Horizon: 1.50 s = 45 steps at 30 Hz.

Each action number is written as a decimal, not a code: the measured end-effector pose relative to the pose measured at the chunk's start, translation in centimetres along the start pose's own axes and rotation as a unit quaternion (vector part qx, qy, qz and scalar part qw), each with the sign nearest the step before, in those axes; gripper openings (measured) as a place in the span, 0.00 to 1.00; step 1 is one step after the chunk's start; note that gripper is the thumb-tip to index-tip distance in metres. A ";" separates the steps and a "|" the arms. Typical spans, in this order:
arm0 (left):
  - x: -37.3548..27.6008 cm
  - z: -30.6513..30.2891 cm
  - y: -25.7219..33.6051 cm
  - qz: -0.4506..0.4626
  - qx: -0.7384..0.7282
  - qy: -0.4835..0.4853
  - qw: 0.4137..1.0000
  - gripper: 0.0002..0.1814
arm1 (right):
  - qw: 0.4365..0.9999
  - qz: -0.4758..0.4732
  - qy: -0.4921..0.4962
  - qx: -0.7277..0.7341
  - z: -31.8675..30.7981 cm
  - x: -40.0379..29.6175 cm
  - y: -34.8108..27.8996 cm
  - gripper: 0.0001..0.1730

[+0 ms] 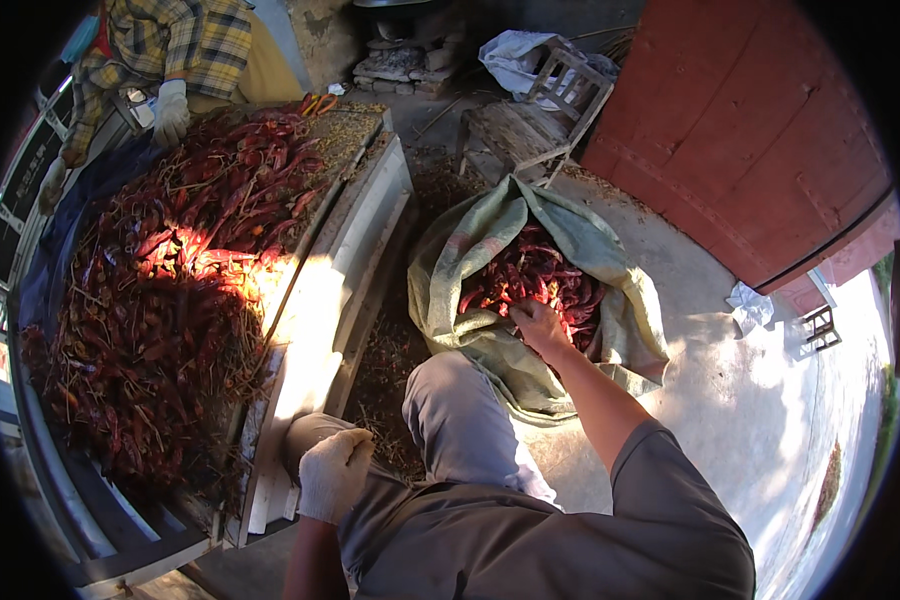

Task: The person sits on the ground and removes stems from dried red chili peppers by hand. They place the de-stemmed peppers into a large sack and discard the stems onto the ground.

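Note:
My right hand (540, 326) is bare and reaches into a pale green woven sack (630, 300) on the ground. Its fingertips touch the dried red chilli peppers (529, 270) inside, close to the sack's folded near rim; whether they grip a pepper is hidden. My left hand (336, 474), in a whitish knitted glove, is curled into a fist by my left knee, with no object showing in it. Beside that fist, a large heap of dried red chillies with stalks (165, 330) covers a raised metal-edged bed (315, 315).
Across the heap a person in a checked shirt (195, 45) works with gloved hands (171, 112). Orange-handled scissors (319, 103) lie at the bed's far end. A wooden chair (529, 127) stands behind the sack, near a red door panel (742, 135). Plant debris (390, 352) litters the ground.

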<state>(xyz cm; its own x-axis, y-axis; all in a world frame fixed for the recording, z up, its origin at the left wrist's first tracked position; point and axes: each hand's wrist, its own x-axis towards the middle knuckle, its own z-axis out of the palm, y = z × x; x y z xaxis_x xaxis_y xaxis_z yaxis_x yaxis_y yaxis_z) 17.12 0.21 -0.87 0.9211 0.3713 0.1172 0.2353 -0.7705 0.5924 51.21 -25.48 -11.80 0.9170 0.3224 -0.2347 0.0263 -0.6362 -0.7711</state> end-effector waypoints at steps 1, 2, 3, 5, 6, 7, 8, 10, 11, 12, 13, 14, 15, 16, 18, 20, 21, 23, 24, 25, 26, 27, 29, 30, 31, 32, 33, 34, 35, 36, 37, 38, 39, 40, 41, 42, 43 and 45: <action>0.0 0.0 0.3 0.000 -0.005 0.000 1.000 0.07 | 0.999 0.020 0.023 0.033 0.3 0.7 -0.2 0.20; 0.1 0.0 0.5 0.000 -0.009 0.001 1.000 0.07 | 0.999 0.009 0.041 0.032 0.7 1.5 0.0 0.21; 0.1 0.0 0.6 -0.001 -0.013 -0.002 1.000 0.07 | 0.998 -0.002 0.059 0.032 1.1 2.4 0.3 0.21; 0.1 0.0 0.8 -0.001 -0.023 -0.013 1.000 0.07 | 0.992 -0.084 0.091 -0.038 1.6 4.0 2.0 0.22; 0.0 0.0 0.6 -0.001 -0.017 -0.014 1.000 0.07 | 0.989 -0.071 0.056 -0.114 2.0 4.4 1.7 0.24; -0.1 0.0 0.3 0.000 -0.012 -0.015 1.000 0.07 | 0.982 -0.090 0.006 -0.166 2.4 4.2 1.7 0.24; -0.1 0.0 0.1 0.001 -0.007 -0.017 1.000 0.07 | 0.969 -0.108 -0.044 -0.217 2.8 3.8 1.8 0.24; -0.2 0.1 -0.2 0.001 -0.008 -0.012 1.000 0.07 | 0.964 -0.162 -0.065 -0.202 3.8 2.4 2.0 0.21; -0.3 0.2 -0.3 0.001 -0.008 -0.009 1.000 0.07 | 0.977 -0.132 -0.051 -0.160 4.0 2.4 1.9 0.20; -0.3 0.3 -0.4 0.004 -0.010 -0.016 1.000 0.07 | 0.987 -0.100 -0.036 -0.118 3.7 2.0 1.3 0.20; -0.3 0.3 -0.4 0.005 -0.011 -0.022 1.000 0.07 | 0.995 -0.069 -0.021 -0.076 3.6 1.8 1.0 0.20; -0.3 0.4 -0.5 0.006 -0.012 -0.028 1.000 0.07 | 0.998 -0.015 0.030 -0.047 4.1 2.8 1.7 0.19; -0.3 0.4 -0.6 0.007 -0.019 -0.028 0.999 0.07 | 0.998 0.003 0.056 -0.008 3.8 2.9 0.9 0.20; -0.3 0.5 -0.5 0.007 -0.025 -0.028 0.999 0.07 | 0.996 0.008 0.075 -0.037 4.0 3.7 0.9 0.23; -0.2 0.7 -0.5 0.011 -0.030 -0.027 0.999 0.07 | 0.991 0.038 0.098 -0.082 4.5 5.2 0.9 0.27; 0.0 1.0 -0.5 0.019 -0.026 -0.023 0.999 0.07 | 0.984 0.089 0.108 -0.114 4.9 6.6 1.1 0.30; -0.1 0.9 -0.5 0.012 -0.023 -0.031 0.999 0.07 | 0.982 0.097 0.113 -0.115 5.3 6.9 0.9 0.31; -0.2 0.7 -0.4 0.001 -0.018 -0.047 0.999 0.07 | 0.978 0.116 0.124 -0.118 5.8 7.2 0.7 0.33; -0.3 0.7 -0.4 0.002 -0.016 -0.049 0.999 0.07 | 0.979 0.107 0.140 -0.101 5.9 7.3 1.5 0.32; -0.3 0.7 -0.4 0.005 -0.016 -0.051 0.999 0.07 | 0.983 0.101 0.149 -0.045 5.9 7.4 2.4 0.31; -0.3 0.6 -0.4 0.008 -0.016 -0.053 0.998 0.08 | 0.983 0.096 0.158 0.012 5.8 7.4 3.3 0.31; -0.4 0.6 -0.4 0.010 -0.008 -0.056 0.998 0.08 | 0.980 0.088 0.164 0.067 5.7 7.0 3.0 0.30; -0.5 0.6 -0.5 0.015 0.009 -0.065 0.998 0.08 | 0.976 0.093 0.134 0.146 4.7 6.1 2.8 0.25; -0.5 0.7 -0.5 0.007 0.005 -0.068 0.998 0.09 | 0.976 0.082 0.130 0.154 4.0 5.3 1.9 0.24; -0.5 0.9 -0.5 0.001 0.001 -0.072 0.997 0.09 | 0.976 0.071 0.128 0.162 3.2 4.6 1.4 0.23; -0.5 1.1 -0.4 -0.005 -0.003 -0.077 0.997 0.09 | 0.970 0.046 0.102 0.218 2.4 3.9 1.1 0.23; -0.5 1.3 -0.2 -0.004 -0.013 -0.058 0.998 0.10 | 0.966 0.049 0.073 0.243 1.3 2.8 -0.4 0.23; -0.3 1.3 0.2 -0.004 -0.022 -0.040 0.999 0.11 | 0.961 0.051 0.041 0.268 0.0 1.5 -2.6 0.22; 0.2 1.4 0.6 0.001 -0.031 -0.021 0.999 0.12 | 0.954 0.052 0.015 0.294 -1.1 0.6 -3.8 0.21; 0.7 1.4 1.1 0.016 -0.038 -0.007 0.999 0.12 | 0.968 0.011 -0.024 0.248 -2.1 0.5 -3.6 0.17; 1.0 1.2 1.5 0.024 -0.042 0.008 0.999 0.12 | 0.961 -0.019 -0.069 0.269 -2.3 -0.6 -5.4 0.16; 1.4 1.0 1.9 0.029 -0.046 0.024 0.998 0.12 | 0.949 -0.050 -0.115 0.288 -2.9 -2.1 -7.3 0.14; 1.8 0.7 2.5 -0.011 -0.108 0.023 0.994 0.14 | 0.934 -0.078 -0.161 0.308 -3.5 -3.8 -9.3 0.13; 2.3 0.5 3.2 -0.052 -0.167 0.023 0.984 0.15 | 0.935 -0.096 -0.191 0.282 -3.7 -5.0 -10.7 0.11; 2.7 0.2 3.7 -0.095 -0.225 0.024 0.969 0.17 | 0.931 -0.107 -0.234 0.260 -3.5 -6.1 -11.8 0.08; 3.4 -0.2 4.2 -0.101 -0.268 0.032 0.958 0.18 | 0.911 -0.108 -0.279 0.284 -2.9 -7.2 -12.6 0.08; 4.3 -0.6 4.6 -0.106 -0.310 0.041 0.944 0.19 | 0.895 -0.101 -0.324 0.289 -2.3 -8.3 -13.5 0.09; 5.3 -1.3 5.0 -0.130 -0.375 0.012 0.918 0.21 | 0.866 -0.076 -0.400 0.289 -1.1 -10.1 -14.7 0.11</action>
<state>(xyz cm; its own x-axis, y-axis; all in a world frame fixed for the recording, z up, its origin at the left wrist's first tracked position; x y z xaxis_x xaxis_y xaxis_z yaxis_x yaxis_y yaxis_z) 22.81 -0.97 3.76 0.8549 0.5103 -0.0932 0.1576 -0.0842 0.9839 41.95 -20.11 2.56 0.3461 0.9014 -0.2602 -0.2931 -0.1596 -0.9427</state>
